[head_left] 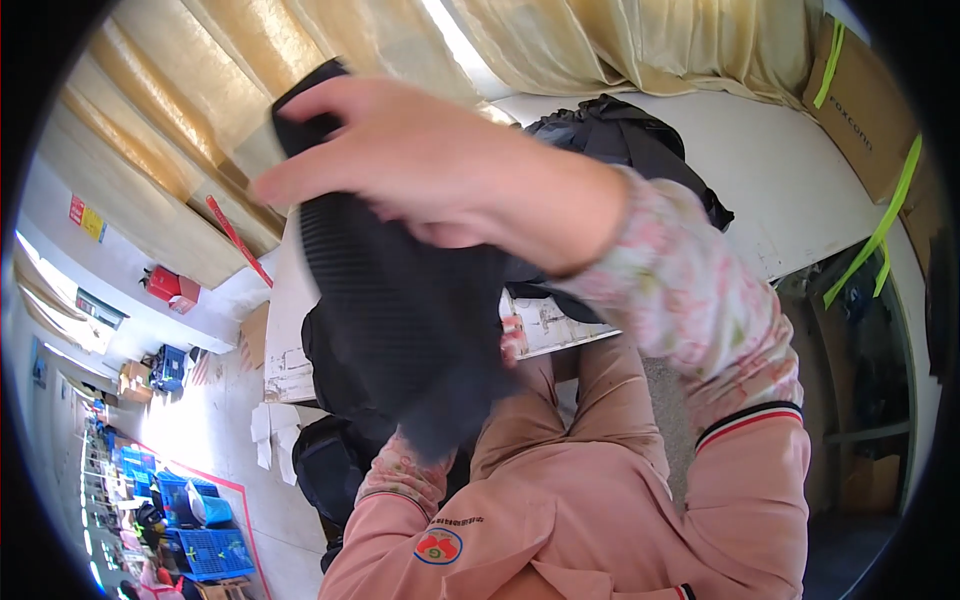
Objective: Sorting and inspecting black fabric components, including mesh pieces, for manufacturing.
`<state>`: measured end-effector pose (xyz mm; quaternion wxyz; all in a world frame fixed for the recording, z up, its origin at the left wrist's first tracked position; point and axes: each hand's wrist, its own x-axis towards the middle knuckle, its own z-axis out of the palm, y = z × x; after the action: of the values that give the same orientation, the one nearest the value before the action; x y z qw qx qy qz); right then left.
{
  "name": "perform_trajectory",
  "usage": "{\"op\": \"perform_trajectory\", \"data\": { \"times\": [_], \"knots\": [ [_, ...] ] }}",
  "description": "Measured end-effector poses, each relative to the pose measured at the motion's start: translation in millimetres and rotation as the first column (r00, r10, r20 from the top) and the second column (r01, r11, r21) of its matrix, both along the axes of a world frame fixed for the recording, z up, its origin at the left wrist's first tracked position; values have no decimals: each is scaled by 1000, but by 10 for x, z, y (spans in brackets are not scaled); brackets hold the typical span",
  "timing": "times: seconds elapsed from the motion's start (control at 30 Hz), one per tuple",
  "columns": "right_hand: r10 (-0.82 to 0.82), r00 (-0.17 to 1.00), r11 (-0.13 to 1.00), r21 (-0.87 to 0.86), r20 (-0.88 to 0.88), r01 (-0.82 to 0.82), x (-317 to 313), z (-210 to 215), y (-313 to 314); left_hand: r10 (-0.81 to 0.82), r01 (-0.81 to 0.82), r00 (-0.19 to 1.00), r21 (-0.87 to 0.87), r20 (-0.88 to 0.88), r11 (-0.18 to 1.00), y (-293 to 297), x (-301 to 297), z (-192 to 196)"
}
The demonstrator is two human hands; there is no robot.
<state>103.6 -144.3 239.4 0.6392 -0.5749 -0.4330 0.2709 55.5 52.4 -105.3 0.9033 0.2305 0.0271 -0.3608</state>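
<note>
A black ribbed fabric piece (375, 290), blurred by motion, is held up in front of me. My right hand (400, 160) reaches across to the left and grips its upper end, thumb and fingers on either side of a folded black part. My left hand (511, 341) is mostly hidden behind the piece; only fingertips show at its right edge, seemingly holding it. The left forearm comes up from below, its floral sleeve (405, 470) partly covered by the piece's lower end. Behind, on the white table (770, 190), lies a black fabric bag (625, 140) with straps.
More black bags (335, 460) are stacked at the table's left side. Gold curtains (640, 45) hang behind the table. At the right stand a cardboard box (865, 110) with yellow-green straps and a dark glass-fronted cabinet (860, 380). Blue crates (215, 550) stand on the far left floor.
</note>
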Motion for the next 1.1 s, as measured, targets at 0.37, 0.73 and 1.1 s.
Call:
{"op": "perform_trajectory", "data": {
  "times": [0.37, 0.73, 1.1],
  "knots": [
    [176, 960, 920, 383, -217, -82, 281, -22, 710, 555, -494, 831, -506, -37, 707, 1062, -1349, -417],
    [-239, 970, 968, 67, -36, 241, 995, -2327, 1040, 567, -878, 332, 467, 754, -108, 2641, -1707, 818],
    [-514, 824, 770, -295, 238, 566, 460, -4272, 1373, -359, -726, 638, 377, 681, -575, 1245, -819, 174]
  ]
}}
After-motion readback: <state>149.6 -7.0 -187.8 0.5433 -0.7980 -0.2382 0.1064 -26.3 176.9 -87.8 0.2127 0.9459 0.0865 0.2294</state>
